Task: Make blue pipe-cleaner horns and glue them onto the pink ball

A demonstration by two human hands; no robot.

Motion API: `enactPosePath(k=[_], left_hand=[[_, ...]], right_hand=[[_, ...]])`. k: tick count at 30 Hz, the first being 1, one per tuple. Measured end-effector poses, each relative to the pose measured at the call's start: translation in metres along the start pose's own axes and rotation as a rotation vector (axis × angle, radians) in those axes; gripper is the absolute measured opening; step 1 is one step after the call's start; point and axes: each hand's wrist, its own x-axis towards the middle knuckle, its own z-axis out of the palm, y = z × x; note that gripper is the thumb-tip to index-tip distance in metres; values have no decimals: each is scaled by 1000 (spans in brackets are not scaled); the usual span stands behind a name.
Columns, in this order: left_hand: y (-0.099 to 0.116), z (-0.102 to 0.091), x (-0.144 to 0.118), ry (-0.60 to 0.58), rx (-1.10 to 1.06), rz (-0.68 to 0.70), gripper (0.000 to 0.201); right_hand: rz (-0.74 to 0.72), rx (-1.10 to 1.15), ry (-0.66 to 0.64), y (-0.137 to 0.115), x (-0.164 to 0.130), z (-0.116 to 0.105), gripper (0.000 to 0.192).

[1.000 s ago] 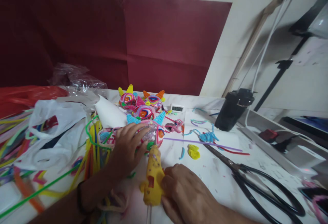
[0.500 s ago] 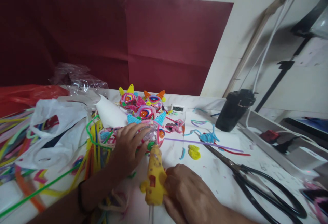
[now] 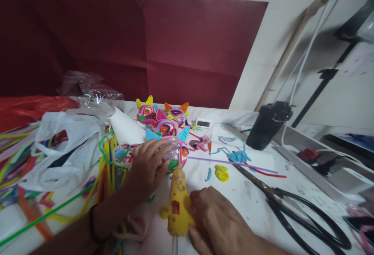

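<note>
Pipe cleaners and a white bag lie at the table's left. The left hand rests palm down, fingers spread and loosely curled over a clear craft ball on the table, just in front of three finished ornaments. The right hand grips a yellow glue gun, whose nozzle points at the ball and nearly touches it. Further right lie a yellow scrap, black scissors and a black cup.
</note>
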Motion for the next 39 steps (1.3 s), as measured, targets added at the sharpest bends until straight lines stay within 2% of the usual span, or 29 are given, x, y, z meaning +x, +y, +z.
enactPosePath(k=[4,18,34,39], left_hand=[[1,0,0,3,0,-7,35],[-1,2,0,0,4,-6,35],[-2,1,-1,1,-2,-6,36],[-2,1,1,9,-5,-6,36]], right_hand=[[-47,2,19,1,-1,2,7],[-46,4,20,1,-1,4,5],[-14,38,-44,8,-11,1,11],[-6,68,-103,12,-11,-2,11]])
